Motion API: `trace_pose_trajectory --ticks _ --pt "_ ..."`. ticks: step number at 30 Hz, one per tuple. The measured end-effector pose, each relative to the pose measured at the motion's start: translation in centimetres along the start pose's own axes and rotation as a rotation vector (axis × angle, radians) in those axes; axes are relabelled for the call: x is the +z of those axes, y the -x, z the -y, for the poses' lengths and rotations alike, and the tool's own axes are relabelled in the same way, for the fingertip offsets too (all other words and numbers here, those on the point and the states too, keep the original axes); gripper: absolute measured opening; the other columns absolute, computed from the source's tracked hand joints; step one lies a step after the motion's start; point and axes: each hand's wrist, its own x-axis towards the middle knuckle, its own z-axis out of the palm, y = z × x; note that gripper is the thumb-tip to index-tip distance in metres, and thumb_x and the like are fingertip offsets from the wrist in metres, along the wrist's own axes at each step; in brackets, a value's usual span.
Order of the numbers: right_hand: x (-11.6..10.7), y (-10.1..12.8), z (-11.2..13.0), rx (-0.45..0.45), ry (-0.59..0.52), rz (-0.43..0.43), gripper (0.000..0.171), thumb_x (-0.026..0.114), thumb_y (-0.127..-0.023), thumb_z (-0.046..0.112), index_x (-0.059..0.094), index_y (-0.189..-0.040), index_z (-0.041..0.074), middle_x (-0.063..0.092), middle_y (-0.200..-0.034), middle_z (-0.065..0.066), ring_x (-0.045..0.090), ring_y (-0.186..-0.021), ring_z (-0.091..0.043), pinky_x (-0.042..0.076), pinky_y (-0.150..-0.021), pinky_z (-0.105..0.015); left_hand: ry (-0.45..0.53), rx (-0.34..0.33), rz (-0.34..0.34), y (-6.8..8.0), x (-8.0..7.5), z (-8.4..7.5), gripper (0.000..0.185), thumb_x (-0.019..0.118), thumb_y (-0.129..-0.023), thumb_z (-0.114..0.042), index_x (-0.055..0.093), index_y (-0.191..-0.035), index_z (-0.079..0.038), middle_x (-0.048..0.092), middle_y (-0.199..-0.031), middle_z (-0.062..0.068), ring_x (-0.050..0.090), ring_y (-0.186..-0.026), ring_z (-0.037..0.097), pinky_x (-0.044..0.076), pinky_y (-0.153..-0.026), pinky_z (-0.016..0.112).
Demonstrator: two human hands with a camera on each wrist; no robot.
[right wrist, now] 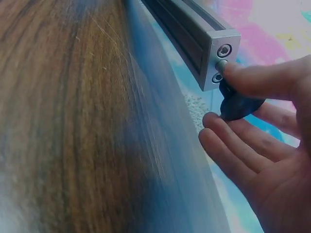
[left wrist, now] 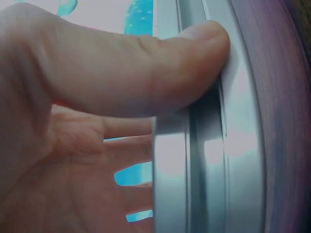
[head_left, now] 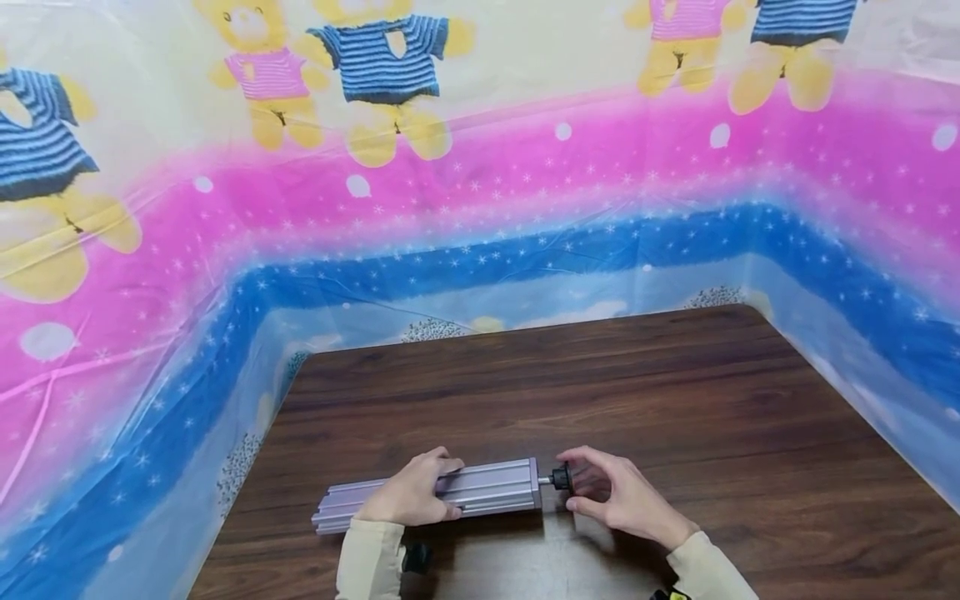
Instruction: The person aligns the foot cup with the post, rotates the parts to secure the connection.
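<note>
A silver slotted aluminium profile [head_left: 491, 488] lies flat along the near part of the dark wooden table [head_left: 675, 392]. My left hand [head_left: 438, 490] grips it around the middle, fingers over the top; in the left wrist view the thumb [left wrist: 146, 73] presses on the profile's [left wrist: 209, 160] side. At the bar's right end a short metal stud sticks out with a black knob [head_left: 561, 477] on it. My right hand [head_left: 581, 485] pinches that knob. In the right wrist view the knob [right wrist: 238, 104] sits against the end face of the profile [right wrist: 214, 48], with the fingers [right wrist: 233, 145] curled under it.
A plastic sheet with teddy bears and pink and blue bands [head_left: 480, 192] walls the table at the back and both sides. A small black object [head_left: 416, 557] shows below my left wrist. The table's far half holds nothing else.
</note>
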Motion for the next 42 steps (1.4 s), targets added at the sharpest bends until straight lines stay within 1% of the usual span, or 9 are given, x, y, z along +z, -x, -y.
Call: trace_pose_trajectory --ticks 6,11,17,28,30,32,35,39,42 --pt "-0.10 -0.21 0.08 0.021 0.045 0.005 0.041 0.076 -0.090 0.014 0.064 -0.127 0.000 0.075 -0.099 -0.002 0.071 -0.084 -0.006 0.057 -0.075 -0.026 -0.001 -0.002 0.009 -0.11 -0.01 -0.02 0.063 0.084 -0.077 -0.013 0.063 -0.133 0.004 0.059 -0.116 0.012 0.058 -0.103 0.025 0.049 -0.088 0.048" --pt "-0.12 -0.12 0.08 0.108 0.008 0.030 0.040 0.068 -0.098 0.025 0.065 -0.125 -0.005 0.077 -0.089 -0.003 0.073 -0.075 -0.009 0.055 -0.078 -0.022 -0.003 -0.005 0.013 -0.19 -0.04 -0.08 0.063 0.084 -0.077 -0.013 0.063 -0.134 0.004 0.059 -0.117 0.012 0.058 -0.104 0.026 0.049 -0.089 0.048" --pt "-0.09 -0.24 0.10 0.221 -0.032 0.057 0.034 0.055 -0.105 0.033 0.073 -0.108 0.005 0.078 -0.086 -0.005 0.073 -0.063 -0.015 0.057 -0.067 -0.025 -0.013 0.008 0.009 -0.26 0.01 -0.07 0.063 0.083 -0.076 -0.013 0.063 -0.133 0.004 0.059 -0.115 0.010 0.057 -0.101 0.024 0.049 -0.088 0.045" --pt "-0.06 -0.25 0.61 0.317 -0.010 0.057 0.054 0.040 -0.110 0.040 0.073 -0.081 0.008 0.074 -0.070 -0.002 0.070 -0.055 -0.017 0.056 -0.057 -0.030 -0.009 0.022 0.013 -0.30 0.01 -0.02 0.063 0.084 -0.078 -0.014 0.062 -0.135 0.003 0.059 -0.114 0.007 0.056 -0.099 0.021 0.049 -0.087 0.042" --pt "-0.06 -0.13 0.60 0.308 0.010 0.049 0.053 0.039 -0.110 0.039 0.072 -0.084 0.007 0.073 -0.069 -0.001 0.070 -0.056 -0.015 0.056 -0.060 -0.028 -0.009 0.025 0.016 -0.30 0.01 -0.01 0.063 0.084 -0.078 -0.014 0.062 -0.135 0.003 0.059 -0.112 0.007 0.056 -0.098 0.020 0.049 -0.086 0.041" --pt "-0.08 0.04 0.58 0.274 0.028 0.027 0.045 0.042 -0.110 0.035 0.072 -0.095 0.005 0.074 -0.071 -0.001 0.071 -0.060 -0.013 0.056 -0.065 -0.026 -0.010 0.027 0.015 -0.28 -0.01 -0.02 0.063 0.083 -0.078 -0.014 0.062 -0.135 0.002 0.059 -0.114 0.007 0.056 -0.100 0.021 0.049 -0.087 0.042" --pt "-0.11 0.28 0.56 0.184 0.030 0.002 0.030 0.058 -0.104 0.029 0.066 -0.120 0.005 0.077 -0.091 -0.005 0.073 -0.075 -0.011 0.057 -0.072 -0.025 0.005 0.018 0.016 -0.23 -0.04 -0.02 0.063 0.083 -0.077 -0.013 0.062 -0.134 0.003 0.059 -0.115 0.008 0.057 -0.101 0.022 0.049 -0.088 0.044" --pt "-0.10 0.42 0.52 0.043 0.022 -0.020 0.053 0.079 -0.089 0.020 0.057 -0.137 0.011 0.068 -0.125 -0.016 0.072 -0.092 -0.012 0.059 -0.078 -0.030 0.023 0.003 0.015 -0.13 -0.01 0.01 0.063 0.083 -0.077 -0.013 0.062 -0.135 0.003 0.059 -0.118 0.011 0.057 -0.104 0.024 0.049 -0.089 0.047" --pt "-0.02 0.31 0.36 -0.031 0.018 -0.038 0.055 0.083 -0.084 0.013 0.059 -0.133 0.013 0.069 -0.124 -0.013 0.072 -0.093 -0.013 0.059 -0.079 -0.032 0.022 0.007 0.014 -0.14 0.03 0.07 0.063 0.083 -0.077 -0.013 0.062 -0.134 0.004 0.059 -0.116 0.010 0.057 -0.102 0.023 0.049 -0.088 0.045"
